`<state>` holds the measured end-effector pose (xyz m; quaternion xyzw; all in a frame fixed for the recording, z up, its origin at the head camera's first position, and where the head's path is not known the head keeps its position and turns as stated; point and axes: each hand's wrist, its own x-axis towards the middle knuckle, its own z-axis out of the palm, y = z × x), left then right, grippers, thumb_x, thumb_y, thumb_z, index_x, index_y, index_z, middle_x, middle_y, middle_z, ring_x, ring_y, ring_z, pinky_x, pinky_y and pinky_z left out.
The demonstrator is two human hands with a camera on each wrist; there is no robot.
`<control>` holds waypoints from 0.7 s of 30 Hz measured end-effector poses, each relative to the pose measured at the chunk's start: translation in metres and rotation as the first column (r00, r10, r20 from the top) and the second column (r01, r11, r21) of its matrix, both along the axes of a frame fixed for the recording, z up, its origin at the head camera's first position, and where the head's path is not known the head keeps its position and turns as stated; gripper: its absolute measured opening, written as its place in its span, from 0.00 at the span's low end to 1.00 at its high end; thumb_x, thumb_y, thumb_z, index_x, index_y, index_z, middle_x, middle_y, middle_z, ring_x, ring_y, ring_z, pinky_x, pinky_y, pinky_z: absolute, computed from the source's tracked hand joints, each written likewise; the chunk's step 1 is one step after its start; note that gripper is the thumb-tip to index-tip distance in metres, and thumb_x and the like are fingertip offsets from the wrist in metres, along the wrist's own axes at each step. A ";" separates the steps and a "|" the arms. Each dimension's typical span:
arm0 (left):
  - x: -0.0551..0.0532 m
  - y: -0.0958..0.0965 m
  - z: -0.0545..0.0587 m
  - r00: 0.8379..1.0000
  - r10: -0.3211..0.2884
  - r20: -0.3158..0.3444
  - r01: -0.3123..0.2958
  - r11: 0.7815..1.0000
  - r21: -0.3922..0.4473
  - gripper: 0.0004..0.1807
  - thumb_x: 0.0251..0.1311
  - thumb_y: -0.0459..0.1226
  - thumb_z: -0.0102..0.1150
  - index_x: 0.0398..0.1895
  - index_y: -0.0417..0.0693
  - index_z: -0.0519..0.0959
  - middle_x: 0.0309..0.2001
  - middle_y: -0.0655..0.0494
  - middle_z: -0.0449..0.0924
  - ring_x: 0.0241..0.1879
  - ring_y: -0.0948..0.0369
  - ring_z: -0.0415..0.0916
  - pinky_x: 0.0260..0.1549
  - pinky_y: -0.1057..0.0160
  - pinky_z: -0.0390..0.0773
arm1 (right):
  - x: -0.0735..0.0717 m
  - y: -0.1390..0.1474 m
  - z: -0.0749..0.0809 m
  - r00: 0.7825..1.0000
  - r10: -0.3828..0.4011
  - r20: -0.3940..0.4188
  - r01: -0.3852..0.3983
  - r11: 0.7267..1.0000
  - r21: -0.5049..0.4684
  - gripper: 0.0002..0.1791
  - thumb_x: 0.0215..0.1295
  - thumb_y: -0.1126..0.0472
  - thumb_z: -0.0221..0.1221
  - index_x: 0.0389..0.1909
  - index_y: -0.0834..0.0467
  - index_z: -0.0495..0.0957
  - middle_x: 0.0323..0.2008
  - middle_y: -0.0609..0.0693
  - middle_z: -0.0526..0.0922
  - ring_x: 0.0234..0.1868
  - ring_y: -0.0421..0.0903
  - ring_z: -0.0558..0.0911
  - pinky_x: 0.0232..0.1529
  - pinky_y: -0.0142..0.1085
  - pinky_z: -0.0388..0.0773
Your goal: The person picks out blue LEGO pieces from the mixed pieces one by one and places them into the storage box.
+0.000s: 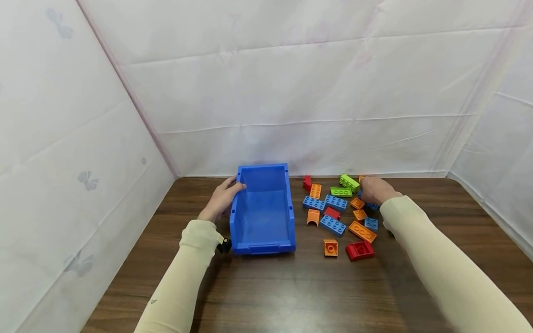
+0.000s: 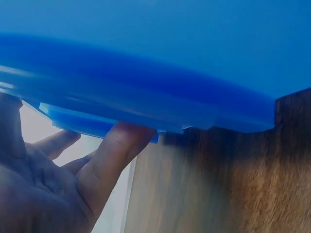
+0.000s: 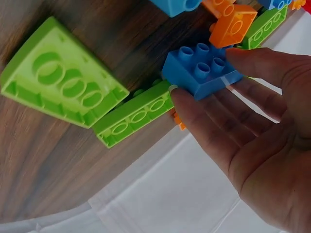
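Observation:
A blue plastic bin [image 1: 263, 249] stands on the table, its low lip toward me. My left hand [image 1: 222, 200] grips its left wall, thumb over the rim and fingers along the outside. From close up, the left wrist view shows the bin's wall [image 2: 136, 82] above the thumb of that hand [image 2: 53, 179]. At the far right of the scattered toy bricks is my right hand [image 1: 376, 190]. A blue building brick [image 3: 201, 68] with studs on top is pinched between its thumb and fingers [image 3: 209, 121]. Beside it lie green bricks [image 3: 63, 73] and an orange brick [image 3: 234, 26].
Several bricks lie right of the bin, among them a red one [image 1: 360, 250], an orange one [image 1: 331, 248], blue ones [image 1: 333, 225] and a green one [image 1: 341, 192]. White cloth walls [image 1: 266, 92] rise behind and beside the brown wooden table [image 1: 266, 296].

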<state>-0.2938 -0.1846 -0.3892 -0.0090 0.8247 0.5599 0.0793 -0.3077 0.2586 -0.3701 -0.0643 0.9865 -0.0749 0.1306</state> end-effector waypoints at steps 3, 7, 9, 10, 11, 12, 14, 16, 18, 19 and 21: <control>0.000 0.001 -0.002 1.000 0.013 -0.012 -0.013 1.000 0.002 0.39 0.77 0.52 0.54 0.86 0.55 0.57 0.75 0.36 0.67 0.63 0.34 0.76 0.50 0.35 0.84 | 0.000 -0.001 0.000 1.000 0.008 -0.014 -0.008 1.000 0.010 0.13 0.70 0.70 0.58 0.49 0.76 0.78 0.41 0.66 0.81 0.36 0.57 0.77 0.40 0.47 0.78; 0.001 0.002 -0.002 0.999 0.036 -0.021 -0.035 0.999 0.016 0.40 0.76 0.53 0.56 0.86 0.57 0.57 0.73 0.36 0.70 0.57 0.37 0.81 0.44 0.41 0.87 | 0.000 -0.001 0.000 0.999 -0.016 -0.027 0.016 1.000 -0.005 0.12 0.70 0.70 0.58 0.48 0.74 0.79 0.40 0.66 0.81 0.35 0.57 0.76 0.38 0.47 0.77; 0.001 0.002 -0.001 0.999 0.048 -0.018 -0.048 0.999 0.025 0.41 0.75 0.54 0.57 0.86 0.59 0.57 0.72 0.36 0.71 0.55 0.38 0.82 0.43 0.42 0.87 | 0.000 -0.001 0.000 0.998 -0.040 -0.037 0.039 0.999 -0.027 0.11 0.70 0.69 0.58 0.48 0.73 0.79 0.40 0.65 0.81 0.34 0.57 0.76 0.37 0.47 0.77; 0.001 0.002 0.000 0.999 0.050 -0.019 -0.049 0.998 0.026 0.41 0.75 0.54 0.57 0.86 0.59 0.57 0.72 0.36 0.71 0.55 0.38 0.82 0.42 0.43 0.87 | 0.000 -0.001 0.001 0.998 -0.056 -0.039 0.055 0.998 -0.040 0.11 0.70 0.69 0.58 0.48 0.73 0.78 0.40 0.65 0.81 0.34 0.57 0.77 0.36 0.48 0.77; 0.001 0.003 0.000 0.999 0.049 -0.020 -0.049 0.998 0.026 0.41 0.75 0.54 0.57 0.86 0.59 0.57 0.73 0.36 0.70 0.55 0.38 0.81 0.43 0.43 0.87 | 0.000 -0.001 0.001 0.997 -0.070 -0.042 0.068 0.996 -0.055 0.12 0.70 0.69 0.58 0.49 0.73 0.78 0.40 0.66 0.82 0.34 0.57 0.77 0.36 0.48 0.78; 0.000 0.003 0.000 0.999 0.051 -0.019 -0.050 0.998 0.026 0.41 0.75 0.55 0.57 0.86 0.59 0.57 0.73 0.36 0.70 0.56 0.38 0.81 0.43 0.44 0.87 | 0.001 -0.001 0.002 0.995 -0.083 -0.049 0.080 0.994 -0.069 0.14 0.70 0.69 0.58 0.51 0.73 0.78 0.41 0.66 0.82 0.35 0.58 0.77 0.36 0.49 0.79; 0.000 0.003 -0.001 0.998 0.056 -0.013 -0.056 0.998 0.026 0.41 0.75 0.55 0.57 0.86 0.59 0.57 0.74 0.37 0.69 0.57 0.38 0.80 0.43 0.45 0.86 | 0.002 -0.003 0.003 0.993 -0.097 -0.069 0.090 0.991 -0.098 0.17 0.70 0.68 0.59 0.55 0.74 0.76 0.45 0.69 0.82 0.38 0.59 0.78 0.39 0.52 0.81; 0.001 0.003 -0.002 0.998 0.064 -0.009 -0.064 0.998 0.025 0.41 0.74 0.56 0.58 0.86 0.59 0.58 0.74 0.37 0.69 0.57 0.39 0.80 0.42 0.47 0.86 | 0.004 -0.005 0.004 0.990 -0.101 -0.102 0.088 0.988 -0.130 0.21 0.69 0.68 0.58 0.59 0.75 0.75 0.49 0.71 0.82 0.41 0.61 0.80 0.43 0.55 0.82; 0.002 0.003 -0.004 0.997 0.075 -0.006 -0.075 0.997 0.029 0.42 0.73 0.56 0.59 0.86 0.59 0.59 0.73 0.37 0.70 0.55 0.40 0.81 0.39 0.50 0.86 | 0.007 -0.008 0.005 0.985 -0.104 -0.139 0.080 0.982 -0.173 0.23 0.69 0.68 0.58 0.62 0.75 0.74 0.53 0.73 0.81 0.44 0.62 0.80 0.47 0.58 0.82; 0.002 0.003 -0.005 0.997 0.077 -0.004 -0.077 0.996 0.035 0.42 0.73 0.57 0.59 0.86 0.59 0.59 0.73 0.37 0.70 0.53 0.40 0.81 0.38 0.50 0.86 | 0.009 -0.010 0.006 0.982 -0.104 -0.157 0.073 0.978 -0.193 0.23 0.69 0.68 0.57 0.62 0.75 0.74 0.54 0.73 0.81 0.45 0.63 0.80 0.49 0.60 0.82; 0.003 0.003 -0.007 0.997 0.082 -0.006 -0.081 0.996 0.044 0.42 0.73 0.57 0.59 0.85 0.59 0.60 0.71 0.37 0.72 0.52 0.41 0.82 0.36 0.51 0.86 | 0.012 -0.015 0.009 0.977 -0.110 -0.182 0.064 0.968 -0.242 0.23 0.70 0.69 0.56 0.63 0.75 0.74 0.55 0.74 0.80 0.46 0.64 0.81 0.51 0.60 0.82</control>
